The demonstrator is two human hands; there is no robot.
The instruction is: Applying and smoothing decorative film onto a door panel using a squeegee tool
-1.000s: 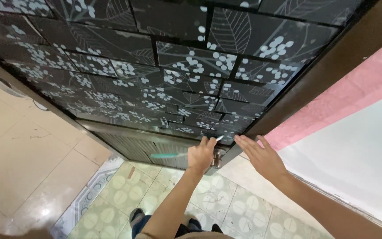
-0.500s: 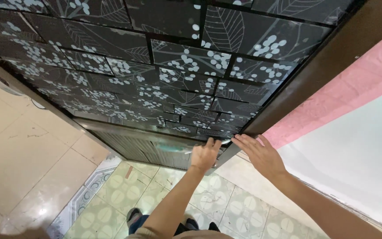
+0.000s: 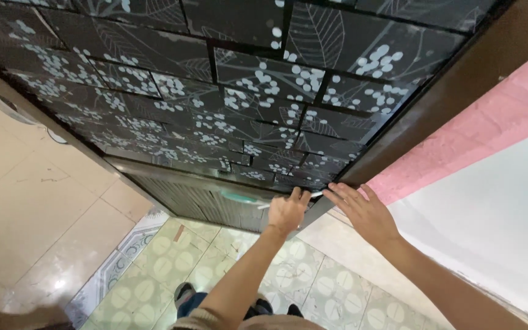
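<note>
Bare forearms, no sleeves; beige top, blue trousers, dark shoes.

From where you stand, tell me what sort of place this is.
Probably a doorway in a home: a dark door with leaf-patterned panes, patterned floor tiles, and a pink and white wall.

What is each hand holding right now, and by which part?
Left hand grips a thin white tool by its handle end; right hand rests flat on the door frame.

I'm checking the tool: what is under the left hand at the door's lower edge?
A teal-handled tool with a pale tip shows on either side of the left hand. Its middle is hidden by the hand. The right hand rests flat beside it.
</note>
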